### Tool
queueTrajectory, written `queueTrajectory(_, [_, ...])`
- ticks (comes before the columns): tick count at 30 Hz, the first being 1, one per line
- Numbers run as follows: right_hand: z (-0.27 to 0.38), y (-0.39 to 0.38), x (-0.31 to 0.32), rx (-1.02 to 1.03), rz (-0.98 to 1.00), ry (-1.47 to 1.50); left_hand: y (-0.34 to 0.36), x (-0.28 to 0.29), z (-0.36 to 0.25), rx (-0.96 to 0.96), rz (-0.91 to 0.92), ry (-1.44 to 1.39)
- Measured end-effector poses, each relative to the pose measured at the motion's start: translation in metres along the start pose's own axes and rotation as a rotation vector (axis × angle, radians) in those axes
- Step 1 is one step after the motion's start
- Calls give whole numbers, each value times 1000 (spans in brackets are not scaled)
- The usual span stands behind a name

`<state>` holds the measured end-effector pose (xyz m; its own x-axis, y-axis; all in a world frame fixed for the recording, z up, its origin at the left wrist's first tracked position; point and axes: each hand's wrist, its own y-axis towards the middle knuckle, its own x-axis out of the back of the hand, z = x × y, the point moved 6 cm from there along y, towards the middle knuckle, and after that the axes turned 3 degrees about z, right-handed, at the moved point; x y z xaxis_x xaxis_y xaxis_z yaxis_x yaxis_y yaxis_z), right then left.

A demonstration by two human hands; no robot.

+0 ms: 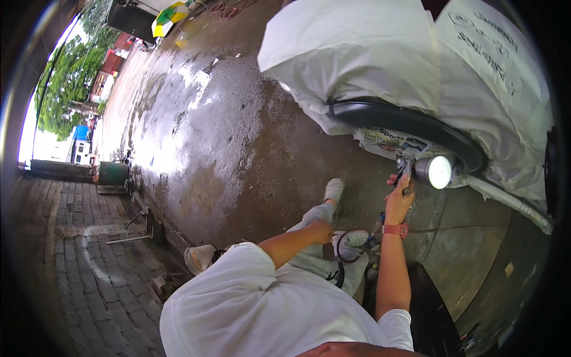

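Observation:
My right hand [399, 199] is raised and closed around a spray gun [404, 169]. A round metal cup with a bright white top [439, 172] sits on the gun's right side. Just beyond the gun curves a glossy black arched panel [410, 119], framed by white sheeting [357, 65] and a piece of printed paper [389, 143]. Lower and to the left, my left hand [319, 231] is closed in front of my legs, at the upper end of a dark hose [339, 253] that loops past my shoe.
A wrapped pipe-like bar [511, 205] runs out to the right below the sheeting. The concrete floor [238, 149] is wet and shiny. At left are a white bucket [200, 259], a green drum [113, 173] and brick paving [89, 262]. A thin red hose [464, 228] crosses the floor.

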<state>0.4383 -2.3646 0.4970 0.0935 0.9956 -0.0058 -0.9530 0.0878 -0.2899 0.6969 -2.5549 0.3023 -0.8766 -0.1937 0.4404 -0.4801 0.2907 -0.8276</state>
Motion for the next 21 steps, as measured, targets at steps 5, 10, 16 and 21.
queueTrajectory(5, [-57, -20, -87, -84, -50, 8, -118, 8, 92, 359, 17, -313])
queueTrajectory(10, [-39, -41, -188, -9, -56, 106, -175, -23, 190, 357, -207, -512])
queueTrajectory(16, [-10, -30, -258, 34, -9, 4, -217, -6, 251, 361, -285, -684])
queueTrajectory(21, [-3, -34, -256, -69, -93, -71, -227, -12, 308, 348, -307, -811])
